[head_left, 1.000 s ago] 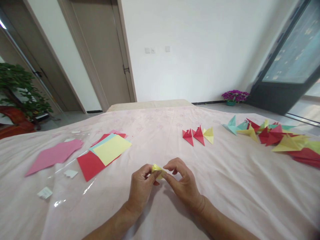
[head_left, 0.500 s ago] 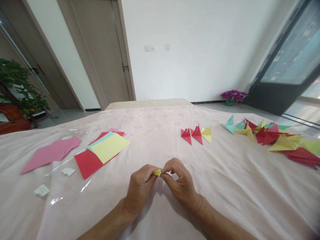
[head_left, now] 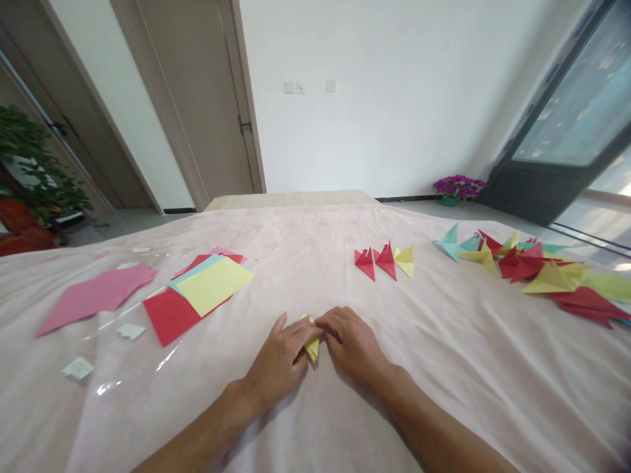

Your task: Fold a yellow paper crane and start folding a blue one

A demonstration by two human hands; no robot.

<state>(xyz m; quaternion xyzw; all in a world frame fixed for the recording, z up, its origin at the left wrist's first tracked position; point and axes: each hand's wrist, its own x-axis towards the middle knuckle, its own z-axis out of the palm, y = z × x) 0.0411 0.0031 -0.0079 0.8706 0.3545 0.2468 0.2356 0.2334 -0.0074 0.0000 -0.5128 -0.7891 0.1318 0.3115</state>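
Observation:
A small folded yellow paper lies on the cloth in front of me, its pointed end toward me. My left hand presses on its left and upper part, fingers closed over it and thumb near its left side. At its upper right edge, my right hand has bent fingers closed on the paper. Both hands hide much of it. Farther off stand two red folded paper cranes and a yellow one.
On the left lie a pink paper stack, yellow paper sheets over blue and red ones, clear plastic wrapping and small white scraps. Many folded paper cranes pile up at the right. A pink cloth covers the table.
Both hands have gone from pinching the yellow paper upright in the air to pressing it flat on the cloth. More of the paper shows now. The view has shifted slightly.

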